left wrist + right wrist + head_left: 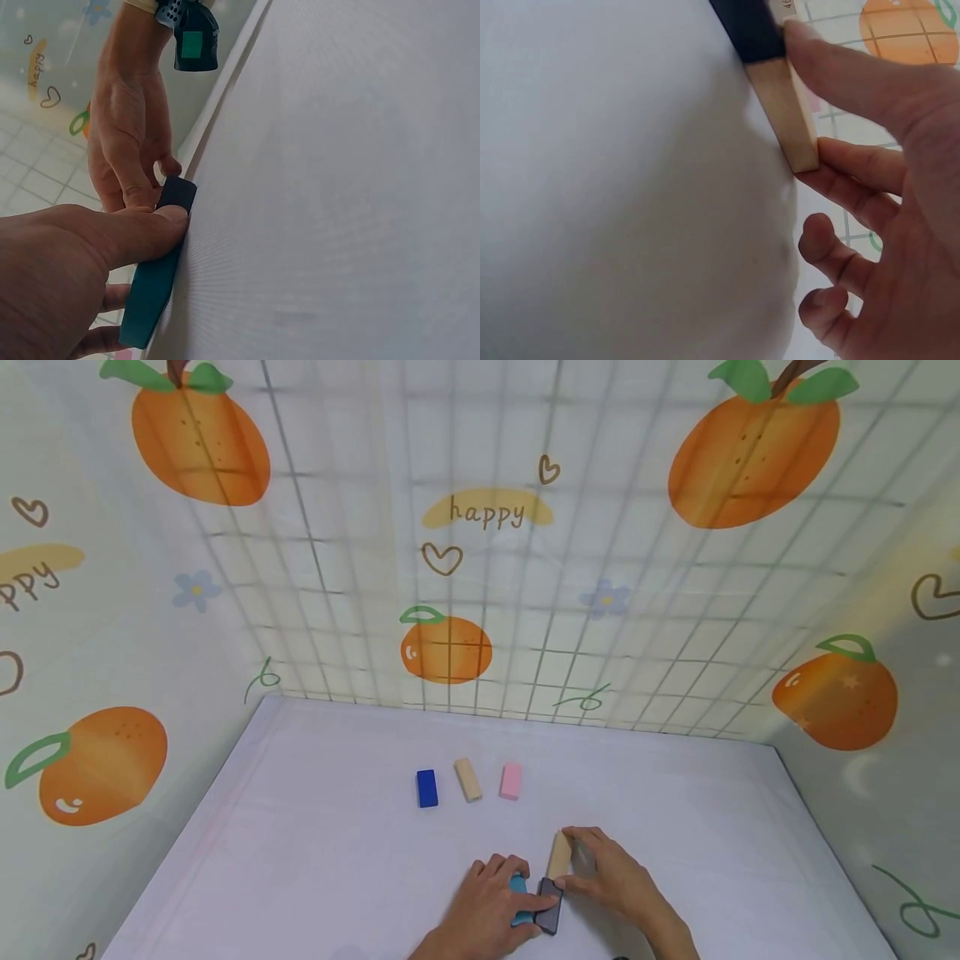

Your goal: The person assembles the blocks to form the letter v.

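Note:
My left hand [487,902] grips a teal block [518,887], its fingers on the block's far side. The thumb reaches across to a dark grey block [551,910] lying beside the teal one. Beyond the dark block, end to end with it, lies a plain wooden block [559,855]. My right hand [618,881] holds this wooden block, index finger at its far end and thumb near the joint with the dark block. In the right wrist view the wooden block [787,116] meets the dark block [750,30]; the other fingers are loosely curled.
Farther back on the white tabletop [300,827] stand a blue block [427,788], another plain wooden block [468,780] and a pink block [511,782], spaced apart in a row. Cloth walls [360,568] printed with oranges enclose the back and sides.

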A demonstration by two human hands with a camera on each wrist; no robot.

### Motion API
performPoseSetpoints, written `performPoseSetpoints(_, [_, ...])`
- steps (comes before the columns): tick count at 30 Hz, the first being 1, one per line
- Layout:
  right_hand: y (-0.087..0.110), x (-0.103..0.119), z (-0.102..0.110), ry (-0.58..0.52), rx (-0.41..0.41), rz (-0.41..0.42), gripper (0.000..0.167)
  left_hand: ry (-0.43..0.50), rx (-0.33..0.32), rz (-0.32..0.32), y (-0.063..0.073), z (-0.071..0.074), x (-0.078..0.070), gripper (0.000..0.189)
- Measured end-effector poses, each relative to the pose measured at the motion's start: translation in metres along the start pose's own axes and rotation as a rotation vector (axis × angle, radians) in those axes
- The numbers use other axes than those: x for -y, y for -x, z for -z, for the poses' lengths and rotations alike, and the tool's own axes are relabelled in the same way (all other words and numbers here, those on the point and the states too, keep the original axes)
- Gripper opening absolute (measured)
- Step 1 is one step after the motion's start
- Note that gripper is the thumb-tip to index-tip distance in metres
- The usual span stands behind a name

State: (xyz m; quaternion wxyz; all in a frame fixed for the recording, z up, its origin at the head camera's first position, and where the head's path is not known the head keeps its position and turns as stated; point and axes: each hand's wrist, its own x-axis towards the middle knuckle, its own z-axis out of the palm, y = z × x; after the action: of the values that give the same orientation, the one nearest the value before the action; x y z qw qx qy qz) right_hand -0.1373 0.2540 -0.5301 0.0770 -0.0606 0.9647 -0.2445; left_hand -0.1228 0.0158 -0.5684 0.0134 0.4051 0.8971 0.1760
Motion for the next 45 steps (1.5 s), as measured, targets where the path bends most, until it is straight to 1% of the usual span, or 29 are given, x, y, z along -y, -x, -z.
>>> performPoseSetpoints(6, [0.001, -0.002, -0.001, 0.004, -0.005, 0.002, 0.080, -0.002, -0.010, -0.003, 0.000, -0.001, -0.001, 0.044])
performPoseSetpoints(11, [0.001, -0.003, 0.001, -0.016, 0.000, -0.007, 0.082, -0.012, 0.004, 0.018, 0.000, -0.001, -0.002, 0.049])
performPoseSetpoints(13, [0.001, -0.002, 0.003, -0.027, -0.001, -0.010, 0.083, -0.013, 0.019, 0.035, -0.001, -0.001, -0.003, 0.054])
performPoseSetpoints(17, [0.000, -0.002, 0.008, -0.039, -0.011, -0.016, 0.082, 0.003, 0.074, 0.074, -0.003, 0.001, -0.004, 0.062])
performPoseSetpoints(20, [-0.001, -0.003, 0.012, -0.044, -0.022, -0.017, 0.080, 0.008, 0.102, 0.083, -0.005, 0.002, -0.004, 0.066])
performPoseSetpoints(28, [-0.004, -0.009, 0.016, -0.037, -0.052, 0.004, 0.075, -0.026, 0.107, 0.038, -0.008, 0.003, -0.003, 0.071])
performPoseSetpoints(36, [-0.006, -0.008, 0.021, -0.023, -0.048, 0.014, 0.074, -0.084, 0.094, -0.024, -0.010, 0.006, 0.000, 0.075])
performPoseSetpoints(45, [-0.012, -0.008, 0.022, -0.003, -0.050, 0.006, 0.076, -0.120, 0.121, -0.039, -0.015, 0.012, 0.001, 0.079])
